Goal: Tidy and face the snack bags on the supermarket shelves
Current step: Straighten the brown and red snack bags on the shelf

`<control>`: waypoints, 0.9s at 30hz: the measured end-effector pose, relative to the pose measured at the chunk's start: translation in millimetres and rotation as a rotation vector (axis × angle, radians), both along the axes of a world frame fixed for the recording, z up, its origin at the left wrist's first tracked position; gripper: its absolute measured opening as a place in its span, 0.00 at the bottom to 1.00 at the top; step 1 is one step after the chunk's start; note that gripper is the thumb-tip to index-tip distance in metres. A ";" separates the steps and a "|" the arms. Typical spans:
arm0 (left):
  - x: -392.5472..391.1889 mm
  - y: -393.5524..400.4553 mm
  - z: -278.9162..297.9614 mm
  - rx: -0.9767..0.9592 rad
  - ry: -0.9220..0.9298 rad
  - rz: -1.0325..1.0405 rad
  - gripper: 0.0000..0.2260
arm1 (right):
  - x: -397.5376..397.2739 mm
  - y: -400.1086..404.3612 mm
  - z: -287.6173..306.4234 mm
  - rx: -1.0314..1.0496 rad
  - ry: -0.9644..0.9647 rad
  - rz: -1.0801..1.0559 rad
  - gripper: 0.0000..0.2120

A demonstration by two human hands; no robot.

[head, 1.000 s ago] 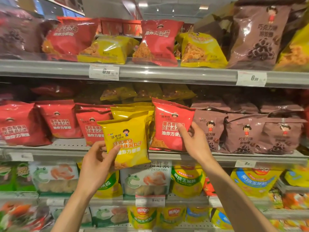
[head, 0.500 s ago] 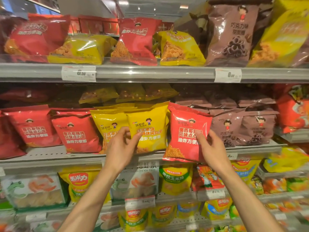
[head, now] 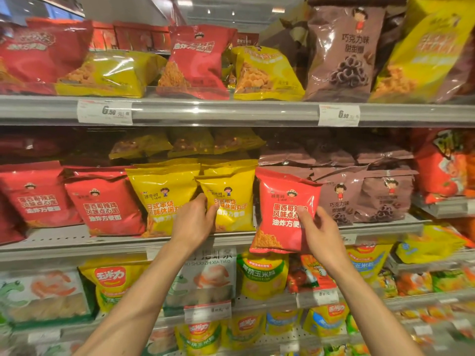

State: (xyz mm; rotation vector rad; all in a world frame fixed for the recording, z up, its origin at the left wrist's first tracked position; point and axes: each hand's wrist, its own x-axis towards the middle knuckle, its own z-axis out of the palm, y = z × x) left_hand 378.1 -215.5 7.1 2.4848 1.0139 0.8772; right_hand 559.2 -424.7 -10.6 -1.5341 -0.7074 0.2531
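Observation:
My left hand (head: 193, 220) pinches the lower left edge of a yellow snack bag (head: 229, 201) that stands upright on the middle shelf (head: 77, 242), beside another yellow bag (head: 162, 196). My right hand (head: 318, 232) grips the lower right corner of a red snack bag (head: 281, 211). That red bag hangs in front of the shelf edge, its bottom below the shelf lip, between the yellow bags and the brown bags (head: 341, 199).
Two red bags (head: 102, 204) stand at the left of the middle shelf. The top shelf (head: 231, 111) carries red, yellow and brown bags above two price tags. Lower shelves hold yellow, green and white packs. Orange bags (head: 444, 170) sit at the right.
The left hand has carried the yellow bag from in front of the shelf back onto it, next to the other yellow bag. The right hand has drawn the red bag rightward and slightly down.

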 end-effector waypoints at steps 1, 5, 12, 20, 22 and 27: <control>0.5 -1.5 0.0 -0.007 -0.001 -0.004 0.14 | -0.7 0.7 -0.9 0.001 0.008 0.008 0.09; -2.1 -6.2 -6.4 -0.098 -0.039 -0.036 0.14 | -6.0 4.8 -5.2 0.005 0.036 0.029 0.08; -23.3 -16.2 -17.4 -0.303 -0.215 -0.137 0.23 | -15.8 6.6 -25.4 0.071 0.134 0.065 0.06; -56.1 -36.6 -27.5 -0.359 -0.378 -0.118 0.19 | -33.9 2.3 -38.3 0.004 0.071 0.083 0.16; -70.1 -42.1 -34.3 -0.388 -0.408 -0.093 0.15 | -41.6 1.8 -42.6 0.001 0.051 0.082 0.19; -120.3 -53.7 -62.1 -0.488 -0.443 0.046 0.15 | -61.7 10.0 -64.8 -0.047 0.073 0.157 0.09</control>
